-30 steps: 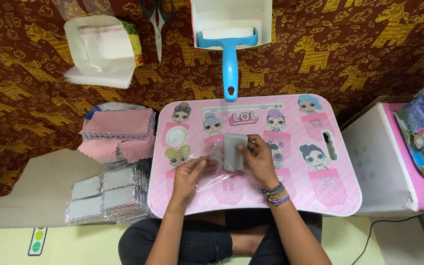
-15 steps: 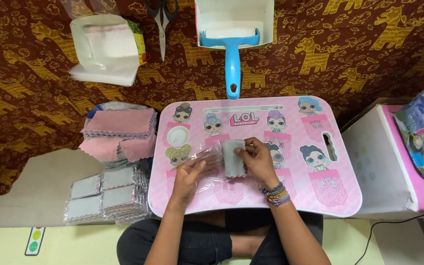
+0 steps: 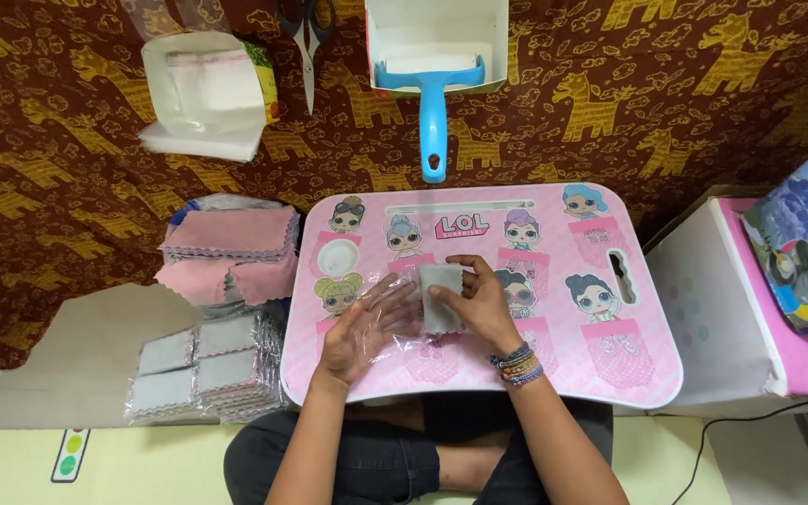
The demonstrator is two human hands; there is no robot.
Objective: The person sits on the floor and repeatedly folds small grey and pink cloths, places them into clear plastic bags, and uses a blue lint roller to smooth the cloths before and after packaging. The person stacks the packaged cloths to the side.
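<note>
A small grey folded cloth [image 3: 440, 292] is pinched in my right hand [image 3: 475, 304] above a pink lap table [image 3: 610, 374] printed with cartoon dolls. My left hand [image 3: 364, 329] lies flat with its fingers spread on a clear plastic sleeve [image 3: 387, 318] on the table. The cloth's left edge sits at the sleeve's mouth, partly under the plastic. Beaded bracelets ring my right wrist.
Left of the table lie a stack of pink cloths [image 3: 231, 238] and rows of bagged grey cloths [image 3: 200, 367] on cardboard. A blue lint roller [image 3: 432, 103] in a white box, scissors [image 3: 306, 37] and a box of clear sleeves [image 3: 208, 89] sit beyond. A white stand [image 3: 713, 309] is on the right.
My right hand has shifted the grey cloth slightly left toward the sleeve. My left hand has flattened onto the plastic.
</note>
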